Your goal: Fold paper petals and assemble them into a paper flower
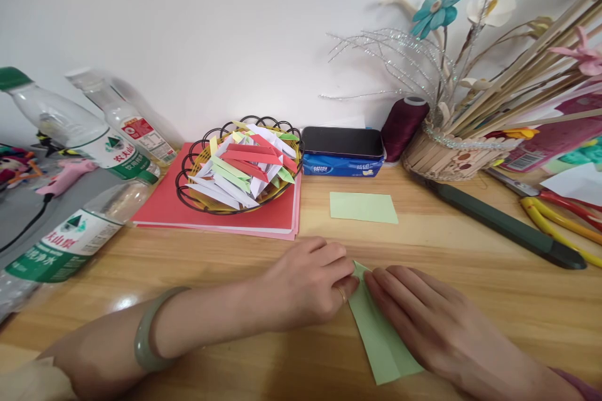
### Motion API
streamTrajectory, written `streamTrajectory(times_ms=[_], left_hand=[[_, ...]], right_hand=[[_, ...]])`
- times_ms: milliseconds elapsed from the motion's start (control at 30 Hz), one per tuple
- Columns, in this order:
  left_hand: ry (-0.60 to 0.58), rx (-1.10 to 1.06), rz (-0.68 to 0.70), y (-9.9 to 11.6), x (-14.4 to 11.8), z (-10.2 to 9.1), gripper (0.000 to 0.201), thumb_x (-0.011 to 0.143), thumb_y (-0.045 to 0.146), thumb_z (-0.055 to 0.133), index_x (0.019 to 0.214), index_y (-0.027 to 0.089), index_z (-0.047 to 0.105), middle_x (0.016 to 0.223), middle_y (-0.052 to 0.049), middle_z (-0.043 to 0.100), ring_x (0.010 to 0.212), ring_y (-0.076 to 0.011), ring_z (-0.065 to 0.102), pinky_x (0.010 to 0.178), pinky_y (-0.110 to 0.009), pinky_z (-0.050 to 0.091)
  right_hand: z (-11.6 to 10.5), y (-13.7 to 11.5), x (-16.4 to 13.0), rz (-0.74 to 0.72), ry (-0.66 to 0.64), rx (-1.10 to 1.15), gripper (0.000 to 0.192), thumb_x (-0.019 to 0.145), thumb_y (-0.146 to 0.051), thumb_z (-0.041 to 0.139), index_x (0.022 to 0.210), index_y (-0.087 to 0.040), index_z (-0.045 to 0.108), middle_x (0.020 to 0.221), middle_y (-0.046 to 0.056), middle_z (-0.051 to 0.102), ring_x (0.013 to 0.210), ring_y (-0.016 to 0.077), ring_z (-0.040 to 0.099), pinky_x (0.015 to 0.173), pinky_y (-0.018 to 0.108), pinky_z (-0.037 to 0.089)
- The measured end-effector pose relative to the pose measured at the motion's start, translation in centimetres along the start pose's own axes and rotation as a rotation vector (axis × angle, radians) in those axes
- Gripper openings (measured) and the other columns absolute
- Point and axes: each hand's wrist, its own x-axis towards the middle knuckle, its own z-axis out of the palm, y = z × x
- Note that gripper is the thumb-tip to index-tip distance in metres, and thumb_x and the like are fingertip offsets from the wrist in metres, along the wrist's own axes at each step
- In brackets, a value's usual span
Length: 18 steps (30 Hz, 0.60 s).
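A light green sheet of paper (383, 344) lies on the wooden table in front of me, with its top corner folded over. My left hand (315, 282) is closed, its fingertips pinching the left edge near that corner; a ring and a bracelet show on this arm. From the other side my right hand (423, 313) presses on the sheet, fingers together and bent over the fold near the tip. Its thumb is hidden. Beyond both hands a smaller green paper rectangle (364, 207) lies flat by itself.
A wire-rimmed basket (182, 185) of folded paper strips sits on red paper sheets (155, 210). Plastic bottles (78, 241) stand at left. Behind are a phone (342, 141) on a blue tissue pack (338, 165), a thread spool (405, 128), a flower pot (437, 156), a dark-green-handled tool (508, 219) and scissors (517, 183).
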Motion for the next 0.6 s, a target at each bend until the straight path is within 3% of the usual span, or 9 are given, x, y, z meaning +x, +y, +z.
streamTrajectory(times_ms=[300,500,600], left_hand=[[0.018,0.051,0.019,-0.1,-0.6,0.6,0.025,0.088,0.019,0.047,0.066,0.016,0.057,0.066,0.001,0.057,0.069,-0.0109,0.048,0.063,-0.025,0.037],[0.018,0.061,-0.014,0.1,-0.3,0.7,0.025,0.088,0.022,0.047,0.065,0.015,0.055,0.067,0.001,0.055,0.066,-0.0108,0.048,0.061,-0.025,0.036],[0.038,0.066,0.005,0.1,-0.3,0.6,0.025,0.088,0.020,0.047,0.065,0.015,0.054,0.064,0.001,0.053,0.065,-0.0109,0.047,0.059,-0.026,0.035]], right_hand=[[0.3,0.3,-0.2,-0.005,-0.034,0.074,0.039,0.087,-0.004,0.027,0.075,-0.009,0.063,0.069,0.009,0.061,0.062,0.0198,0.056,0.049,0.033,0.043],[0.8,1.3,-0.9,0.279,-0.112,0.441,0.026,0.089,-0.014,0.036,0.091,-0.015,0.062,0.080,0.007,0.059,0.072,0.0169,0.054,0.061,0.031,0.047],[1.1,1.5,-0.7,0.314,-0.148,0.505,0.026,0.089,-0.013,0.036,0.097,-0.017,0.061,0.081,0.006,0.057,0.073,0.0158,0.053,0.061,0.029,0.046]])
